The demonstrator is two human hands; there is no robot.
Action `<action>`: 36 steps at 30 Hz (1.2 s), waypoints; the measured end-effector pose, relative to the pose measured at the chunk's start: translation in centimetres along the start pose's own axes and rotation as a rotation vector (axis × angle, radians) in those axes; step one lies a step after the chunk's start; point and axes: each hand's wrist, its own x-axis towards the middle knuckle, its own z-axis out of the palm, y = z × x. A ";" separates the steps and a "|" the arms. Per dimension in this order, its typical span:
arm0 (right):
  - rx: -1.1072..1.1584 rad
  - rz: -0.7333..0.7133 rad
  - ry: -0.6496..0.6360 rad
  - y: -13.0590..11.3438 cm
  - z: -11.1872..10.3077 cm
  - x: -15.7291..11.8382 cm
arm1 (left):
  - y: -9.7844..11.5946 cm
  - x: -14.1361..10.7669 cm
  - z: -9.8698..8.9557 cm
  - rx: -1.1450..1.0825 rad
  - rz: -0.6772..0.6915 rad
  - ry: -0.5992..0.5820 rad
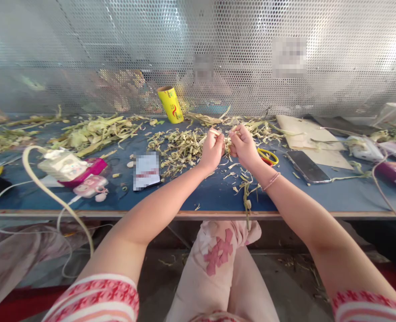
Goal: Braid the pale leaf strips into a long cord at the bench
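Note:
My left hand [212, 151] and my right hand [243, 146] are close together above the blue table [184, 197]. Both are closed, fingertips pinched. A small pale piece of plant shows at the left fingertips, and another pale bit seems to sit in the right ones; the fingers cover most of both. Under and beside my left hand spreads a heap of short, pale green plant pieces [181, 147]. Right of my right hand lies a yellow and red ring-shaped item [267, 156]. A green stem [246, 197] lies below it, reaching over the table's front edge.
A yellow tube [171, 105] stands tilted by the perforated metal panel [238, 53]. Longer plant strips [97, 129], a power strip [64, 165] with cables and a pink charger [90, 185] are on the left. To the right lie a phone [308, 167] and brown cardboard [308, 132].

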 end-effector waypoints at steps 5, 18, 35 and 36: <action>-0.003 -0.023 -0.003 0.1 0.4 0.0 | -0.6 0.4 0.0 0.014 0.134 0.083; -0.391 -0.251 -0.018 0.6 -2.0 0.1 | -0.4 -0.3 -0.6 0.341 0.300 -0.112; -0.547 -0.192 -0.028 0.3 -1.7 0.1 | -0.1 0.6 -1.4 0.824 0.311 0.007; -0.569 -0.206 -0.037 0.3 -1.8 0.1 | 0.0 0.6 -1.4 0.841 0.312 0.007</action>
